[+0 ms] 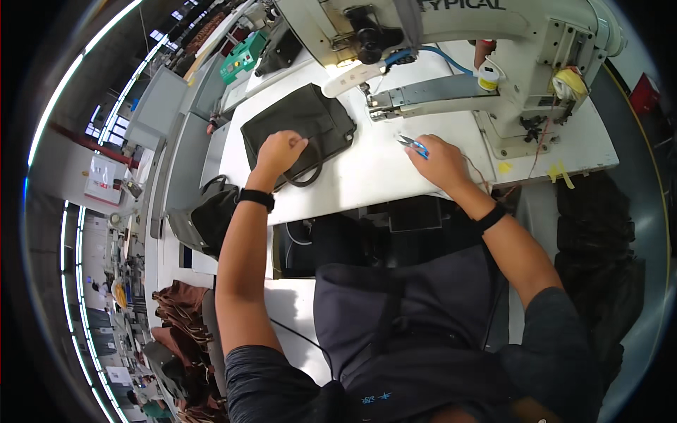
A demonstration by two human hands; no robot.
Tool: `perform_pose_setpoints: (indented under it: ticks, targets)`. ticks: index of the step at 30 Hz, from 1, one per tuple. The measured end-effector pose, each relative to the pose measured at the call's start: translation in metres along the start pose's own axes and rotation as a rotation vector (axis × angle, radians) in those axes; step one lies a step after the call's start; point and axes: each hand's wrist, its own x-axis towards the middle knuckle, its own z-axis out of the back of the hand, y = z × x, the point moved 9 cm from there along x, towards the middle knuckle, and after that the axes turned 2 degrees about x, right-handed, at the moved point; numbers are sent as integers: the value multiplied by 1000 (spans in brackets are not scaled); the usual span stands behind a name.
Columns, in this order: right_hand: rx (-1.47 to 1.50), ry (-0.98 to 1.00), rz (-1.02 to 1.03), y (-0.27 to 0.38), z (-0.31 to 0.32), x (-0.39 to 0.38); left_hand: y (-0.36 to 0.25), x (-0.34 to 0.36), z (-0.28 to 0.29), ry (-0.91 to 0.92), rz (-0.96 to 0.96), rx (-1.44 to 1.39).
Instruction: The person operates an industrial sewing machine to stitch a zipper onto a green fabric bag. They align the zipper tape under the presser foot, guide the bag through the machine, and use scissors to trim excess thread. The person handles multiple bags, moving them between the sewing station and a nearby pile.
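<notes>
A dark olive bag (289,118) lies on the white sewing table (367,176), its looped handle (315,171) toward me. Over the bag's near part is my left hand (281,151), its fingers curled with the thumb against the forefinger. Whatever that pinch holds, if anything, is too small to make out. My right hand (441,163) is closed around small blue thread snips (415,146), whose blades point left toward the bag. Both hands are apart, with white tabletop between them.
A large sewing machine (451,21) stands at the back right, its narrow arm (437,99) reaching left over the table. A thread spool (487,78) sits on it. Another dark bag (204,217) is at the left. Brown leather pieces (185,307) and dark ones (596,233) hang either side.
</notes>
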Motion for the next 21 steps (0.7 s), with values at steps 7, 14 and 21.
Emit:
perform_pose_setpoints:
  ticks: [7, 14, 21]
  targets:
    - [14, -18, 28, -7, -2, 2, -53, -66, -18, -45, 104, 243]
    - [43, -167, 5, -9, 4, -2, -70, -67, -63, 65, 5, 426]
    - [-228, -367, 95, -7, 14, -2, -79, -102, -64, -205, -269, 408]
